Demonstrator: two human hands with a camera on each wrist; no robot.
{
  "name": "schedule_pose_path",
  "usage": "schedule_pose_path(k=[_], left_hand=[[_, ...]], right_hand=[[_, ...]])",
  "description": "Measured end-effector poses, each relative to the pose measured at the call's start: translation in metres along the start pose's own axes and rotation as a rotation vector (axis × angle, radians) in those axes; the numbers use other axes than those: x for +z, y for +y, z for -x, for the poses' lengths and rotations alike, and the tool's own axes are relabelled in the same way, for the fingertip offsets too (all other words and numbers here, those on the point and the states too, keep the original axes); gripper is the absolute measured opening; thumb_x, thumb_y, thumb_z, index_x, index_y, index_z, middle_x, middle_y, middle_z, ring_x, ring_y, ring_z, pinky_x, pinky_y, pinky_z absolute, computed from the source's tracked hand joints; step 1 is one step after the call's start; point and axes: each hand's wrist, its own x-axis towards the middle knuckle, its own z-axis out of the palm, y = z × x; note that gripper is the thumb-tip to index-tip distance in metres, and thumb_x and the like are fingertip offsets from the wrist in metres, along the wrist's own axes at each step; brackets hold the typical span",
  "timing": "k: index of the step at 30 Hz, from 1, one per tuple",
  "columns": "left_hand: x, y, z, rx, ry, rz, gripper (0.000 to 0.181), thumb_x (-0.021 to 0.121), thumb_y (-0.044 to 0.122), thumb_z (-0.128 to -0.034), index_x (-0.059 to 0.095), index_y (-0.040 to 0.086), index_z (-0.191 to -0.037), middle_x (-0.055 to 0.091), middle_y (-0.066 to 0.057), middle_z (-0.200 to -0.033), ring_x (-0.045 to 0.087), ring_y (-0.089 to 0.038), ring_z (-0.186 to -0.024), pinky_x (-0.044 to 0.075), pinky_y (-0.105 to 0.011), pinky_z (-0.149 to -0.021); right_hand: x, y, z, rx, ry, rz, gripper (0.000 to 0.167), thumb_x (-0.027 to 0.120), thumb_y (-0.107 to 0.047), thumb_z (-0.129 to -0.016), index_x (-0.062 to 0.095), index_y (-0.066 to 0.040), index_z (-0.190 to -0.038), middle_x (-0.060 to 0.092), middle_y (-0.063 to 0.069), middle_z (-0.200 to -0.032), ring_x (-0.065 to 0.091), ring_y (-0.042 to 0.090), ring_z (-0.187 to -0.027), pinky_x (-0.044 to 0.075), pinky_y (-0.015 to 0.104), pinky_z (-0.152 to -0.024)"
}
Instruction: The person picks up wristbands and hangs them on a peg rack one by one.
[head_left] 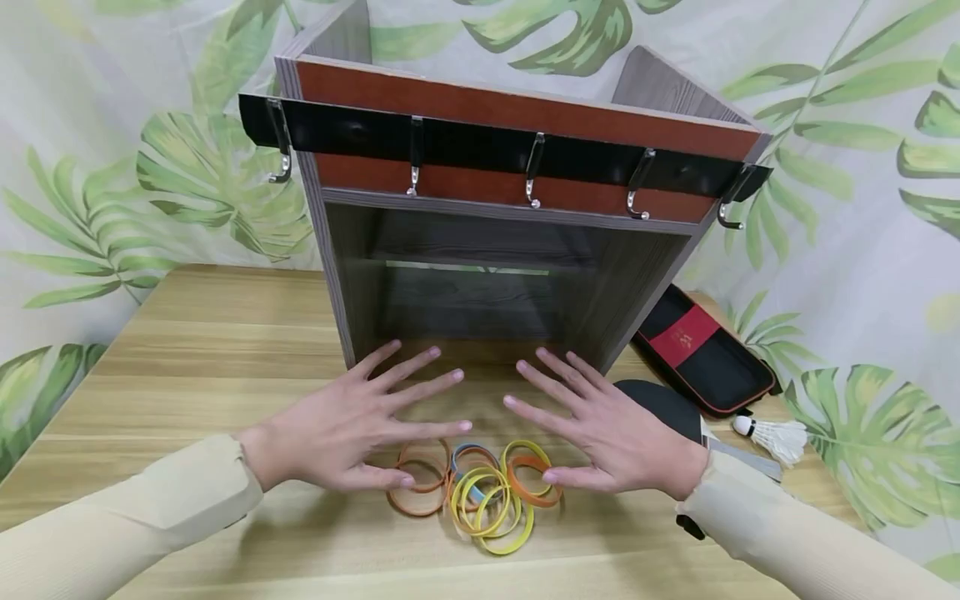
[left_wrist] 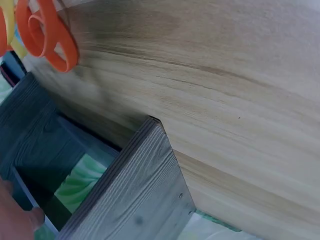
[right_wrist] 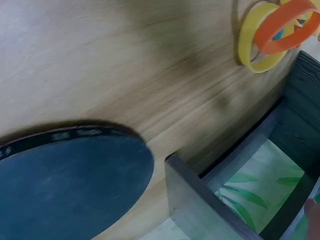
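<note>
In the head view a pile of yellow, orange and blue rings (head_left: 483, 500) lies on the wooden table. The left hand (head_left: 352, 429), palm down with fingers spread, is held at the pile's left, its thumb close to the orange rings. Mirroring it on the right, the right hand (head_left: 611, 425) has its fingers spread too, the thumb tip by an orange ring. Neither holds anything. Behind them stands a grey wooden rack (head_left: 330, 250) with a black hook rail (head_left: 480, 146). Orange rings (left_wrist: 47, 35) show in the left wrist view, yellow and orange ones (right_wrist: 255, 37) in the right.
Right of the rack lie a black case with a red band (head_left: 720, 362), a shuttlecock (head_left: 780, 437) and a dark paddle (head_left: 660, 406), whose blade (right_wrist: 75, 185) fills the lower left of the right wrist view. A leaf-patterned cloth (head_left: 885, 275) hangs behind the table (head_left: 247, 333).
</note>
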Motion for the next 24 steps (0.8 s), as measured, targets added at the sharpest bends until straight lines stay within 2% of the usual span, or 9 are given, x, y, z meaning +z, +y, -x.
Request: schedule_pose_path(k=[2,4,8,13,15,17,20,22,24], left_hand=[[-0.003,0.000,0.001,-0.025,-0.005,0.035,0.071,0.047,0.070,-0.1016,0.023,0.046,-0.165,0.027,-0.005,-0.175,0.028,-0.038,-0.160,0.032,-0.067,-0.121],[-0.007,0.001,0.003,-0.056,-0.008,0.082,0.073,0.052,0.067,-0.1013,0.024,0.045,-0.165,0.025,-0.005,-0.176,0.028,-0.036,-0.160,0.034,-0.064,-0.122],[-0.015,0.002,0.009,-0.125,0.002,0.158,0.080,0.065,0.057,-0.0976,0.025,0.042,-0.165,0.023,-0.003,-0.176,0.031,-0.033,-0.159,0.044,-0.055,-0.118],[-0.020,0.005,0.020,-0.210,0.053,0.240,0.079,0.071,0.045,-0.0967,0.032,0.036,-0.165,0.041,0.000,-0.168,0.047,-0.023,-0.148,0.056,-0.045,-0.105],[-0.019,0.005,0.027,-0.248,0.107,0.269,0.071,0.072,0.037,-0.0969,0.042,0.030,-0.161,0.053,0.002,-0.157,0.056,-0.018,-0.138,0.058,-0.043,-0.101],[-0.015,0.005,0.033,-0.293,0.175,0.277,0.056,0.071,0.030,-0.0976,0.056,0.024,-0.151,0.065,0.004,-0.142,0.064,-0.014,-0.125,0.059,-0.039,-0.096],[-0.007,0.004,0.043,-0.382,0.273,0.302,0.025,0.070,0.018,-0.0983,0.073,0.018,-0.123,0.074,0.007,-0.113,0.072,-0.010,-0.102,0.060,-0.030,-0.082],[-0.001,0.003,0.048,-0.463,0.305,0.340,0.011,0.070,0.013,-0.0987,0.074,0.018,-0.107,0.074,0.009,-0.098,0.072,-0.007,-0.090,0.060,-0.025,-0.073],[0.003,0.002,0.051,-0.557,0.307,0.404,0.010,0.068,0.011,-0.1002,0.072,0.020,-0.095,0.071,0.010,-0.089,0.071,-0.005,-0.084,0.059,-0.022,-0.067]], right_hand=[[-0.001,-0.001,-0.003,0.002,-0.004,-0.051,0.082,0.046,-0.070,-0.102,0.018,-0.030,-0.169,0.013,0.004,-0.178,0.014,0.028,-0.165,0.014,0.049,-0.134],[-0.001,-0.003,-0.006,0.010,-0.011,-0.129,0.080,0.049,-0.065,-0.103,0.019,-0.029,-0.169,0.015,0.000,-0.178,0.018,0.023,-0.165,0.016,0.046,-0.135],[-0.002,-0.008,-0.014,0.048,-0.029,-0.341,0.070,0.056,-0.054,-0.105,0.032,-0.026,-0.165,0.032,-0.005,-0.172,0.033,0.017,-0.159,0.034,0.045,-0.128],[-0.004,-0.013,-0.027,0.128,-0.074,-0.626,0.049,0.061,-0.042,-0.106,0.057,-0.018,-0.148,0.061,-0.002,-0.151,0.056,0.014,-0.140,0.051,0.042,-0.114],[-0.004,-0.015,-0.032,0.150,-0.087,-0.718,0.041,0.062,-0.037,-0.106,0.064,-0.014,-0.140,0.069,0.001,-0.140,0.064,0.012,-0.130,0.055,0.038,-0.109],[-0.004,-0.015,-0.038,0.167,-0.094,-0.792,0.035,0.064,-0.031,-0.106,0.069,-0.011,-0.133,0.074,0.004,-0.130,0.069,0.011,-0.118,0.058,0.034,-0.102],[-0.003,-0.016,-0.045,0.184,-0.109,-0.889,0.028,0.067,-0.024,-0.105,0.072,-0.007,-0.126,0.077,0.008,-0.120,0.072,0.009,-0.106,0.061,0.028,-0.095],[-0.003,-0.017,-0.050,0.198,-0.132,-0.943,0.026,0.067,-0.022,-0.104,0.073,-0.006,-0.124,0.078,0.008,-0.117,0.072,0.008,-0.104,0.060,0.026,-0.093],[-0.002,-0.018,-0.053,0.210,-0.157,-0.974,0.025,0.068,-0.021,-0.103,0.074,-0.005,-0.122,0.078,0.008,-0.116,0.071,0.007,-0.103,0.060,0.025,-0.092]])
